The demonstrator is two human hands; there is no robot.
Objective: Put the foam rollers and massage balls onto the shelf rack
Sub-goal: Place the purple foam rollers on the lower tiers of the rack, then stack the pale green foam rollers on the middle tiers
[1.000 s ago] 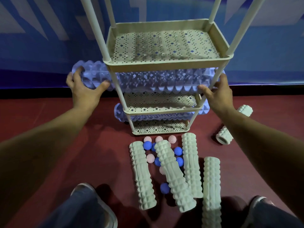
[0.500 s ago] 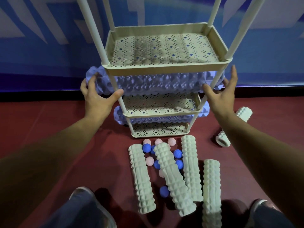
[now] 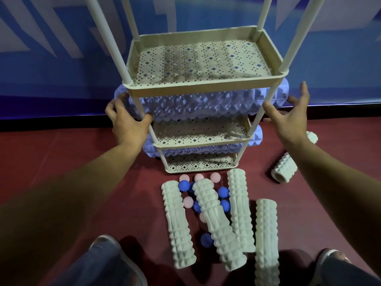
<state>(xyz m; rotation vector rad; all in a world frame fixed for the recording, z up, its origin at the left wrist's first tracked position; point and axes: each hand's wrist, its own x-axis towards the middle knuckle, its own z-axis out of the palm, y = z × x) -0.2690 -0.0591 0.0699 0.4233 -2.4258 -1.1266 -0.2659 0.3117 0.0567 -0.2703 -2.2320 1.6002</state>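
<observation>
A beige shelf rack (image 3: 206, 87) with perforated tiers stands on the red floor. A long purple foam roller (image 3: 198, 106) lies across the second tier, sticking out at both sides. My left hand (image 3: 127, 122) grips its left end beside the front post. My right hand (image 3: 288, 114) has spread fingers at its right end, fingertips close to the roller. A second purple roller (image 3: 255, 137) lies on a lower tier. Several pale green rollers (image 3: 179, 223) and pink and blue spiky massage balls (image 3: 222, 191) lie on the floor in front of the rack.
One more pale green roller (image 3: 288, 164) lies on the floor to the rack's right. A blue wall (image 3: 51, 58) runs close behind the rack. My shoes (image 3: 115, 256) and trouser legs are at the bottom edge, near the rollers.
The purple roller slid to the right across the second tier, pushed by my left hand. My right hand let go of its right end and opened its fingers.
</observation>
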